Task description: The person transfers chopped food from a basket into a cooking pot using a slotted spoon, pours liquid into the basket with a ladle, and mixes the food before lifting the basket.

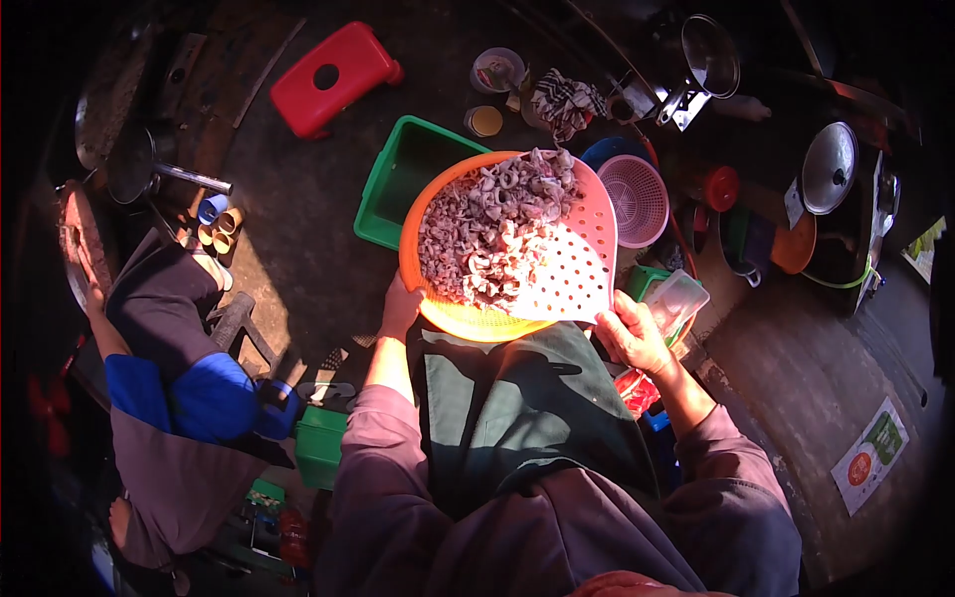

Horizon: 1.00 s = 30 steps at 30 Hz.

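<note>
Above my lap is a round orange basket (487, 326), with a pink perforated strainer (592, 234) lying over its right side. A heap of small chopped greyish-pink meat pieces (492, 234) fills the basket's left and middle and spreads onto the strainer; their exact kind is unclear. My left hand (400, 306) is closed on the basket's left rim. With my right hand (637, 333) I pinch the strainer's lower right corner, thumb and fingers together. Behind the basket, partly covered by it, stands a green rectangular tub (383, 204).
A red plastic stool (348, 75) stands at the back. Right of the basket are a pink mesh basket (637, 199), a clear container (681, 298) and a pot lid (829, 167). To the left sits another person (189, 388), one hand at a round board (75, 239).
</note>
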Tool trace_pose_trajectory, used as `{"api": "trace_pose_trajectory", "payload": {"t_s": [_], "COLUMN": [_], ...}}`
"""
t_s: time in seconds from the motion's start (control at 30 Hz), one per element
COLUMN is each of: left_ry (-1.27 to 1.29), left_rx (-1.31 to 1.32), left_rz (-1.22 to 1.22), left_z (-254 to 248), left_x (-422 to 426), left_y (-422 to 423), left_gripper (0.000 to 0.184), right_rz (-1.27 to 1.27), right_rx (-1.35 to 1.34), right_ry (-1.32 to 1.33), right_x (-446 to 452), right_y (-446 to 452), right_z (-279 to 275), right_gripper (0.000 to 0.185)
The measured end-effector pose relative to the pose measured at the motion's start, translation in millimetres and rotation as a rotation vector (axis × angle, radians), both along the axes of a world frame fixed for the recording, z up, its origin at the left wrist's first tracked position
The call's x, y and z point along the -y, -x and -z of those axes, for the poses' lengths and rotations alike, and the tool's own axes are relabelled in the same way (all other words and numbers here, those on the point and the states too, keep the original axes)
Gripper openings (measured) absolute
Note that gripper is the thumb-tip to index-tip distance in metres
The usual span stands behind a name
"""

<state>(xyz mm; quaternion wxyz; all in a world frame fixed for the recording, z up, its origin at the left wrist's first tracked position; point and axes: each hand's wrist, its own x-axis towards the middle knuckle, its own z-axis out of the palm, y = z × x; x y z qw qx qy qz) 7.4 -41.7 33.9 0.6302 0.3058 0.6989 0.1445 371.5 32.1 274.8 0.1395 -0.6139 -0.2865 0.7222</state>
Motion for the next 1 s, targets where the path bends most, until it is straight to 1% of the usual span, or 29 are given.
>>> {"api": "trace_pose_trajectory", "payload": {"t_s": [0.1, 0.2, 0.27, 0.3, 0.33, 0.4, 0.47, 0.5, 0.6, 0.63, 0.67, 0.77, 0.8, 0.83, 0.9, 0.97, 1.0], "left_ry": [0.021, 0.096, 0.068, 0.054, 0.033, 0.004, -0.019, -0.028, 0.003, -0.003, 0.006, 0.036, 0.043, 0.05, 0.057, 0.091, 0.105], "left_rx": [-0.042, 0.003, 0.069, 0.014, -0.008, 0.126, 0.075, 0.046, -0.047, -0.062, -0.078, -0.116, -0.102, -0.088, -0.076, -0.026, -0.002], "left_rz": [0.047, 0.01, -0.058, 0.001, 0.007, -0.121, -0.031, 0.012, 0.04, 0.035, 0.035, 0.055, 0.047, 0.032, 0.024, -0.049, -0.086], "left_z": [-9.2, -13.0, 0.7, 2.5, 6.3, 8.0, 9.9, 9.7, 10.9, 3.1, 1.6, 5.3, 3.3, -1.1, -4.5, -1.8, 0.0], "left_x": [-7.6, -13.3, -4.0, -3.0, -0.8, 2.7, 2.2, 2.9, 5.8, 1.5, -0.3, 4.0, 5.3, 2.0, 1.7, 6.3, 6.0], "left_y": [-2.3, -3.5, -0.5, -0.5, -0.2, -0.8, 2.7, 3.5, 0.3, -2.3, -3.1, -2.7, -1.9, -3.7, -4.2, -4.7, -4.6], "left_gripper": [0.052, 0.053, 0.053, 0.054, 0.056, 0.056, 0.055, 0.055, 0.054, 0.055, 0.055, 0.054, 0.054, 0.054, 0.054, 0.055, 0.055], "right_rz": [0.019, 0.047, 0.045, 0.058, 0.077, 0.114, 0.12, 0.133, 0.163, 0.154, 0.208, 0.228, 0.218, 0.199, 0.141, 0.106, 0.064], "right_rx": [-0.048, -0.068, -0.07, -0.116, -0.119, -0.126, -0.155, -0.149, -0.162, -0.111, -0.102, -0.075, -0.028, 0.049, 0.078, 0.19, 0.237], "right_ry": [-0.034, -0.02, -0.036, -0.067, -0.068, -0.055, -0.138, -0.137, -0.205, -0.233, -0.205, -0.257, -0.299, -0.347, -0.388, -0.428, -0.456], "right_x": [-7.0, -24.3, -49.1, -55.4, -64.8, -85.9, -113.2, -127.3, -174.2, -190.1, -206.7, -258.5, -276.5, -314.0, -353.3, -395.3, -421.7], "right_y": [-0.1, 0.4, 2.8, 0.0, -1.9, -5.6, -8.2, -10.9, -16.8, -20.0, -24.2, -33.0, -37.1, -41.4, -53.1, -58.3, -69.4], "right_z": [-2.2, -11.7, -22.9, -21.2, -22.2, -26.9, -30.6, -33.0, -39.4, -39.0, -37.4, -35.8, -31.9, -26.0, -11.7, 6.8, 24.9], "right_gripper": [0.018, 0.012, 0.01, 0.014, 0.014, 0.015, 0.016, 0.018, 0.023, 0.025, 0.022, 0.021, 0.021, 0.022, 0.026, 0.028, 0.026]}}
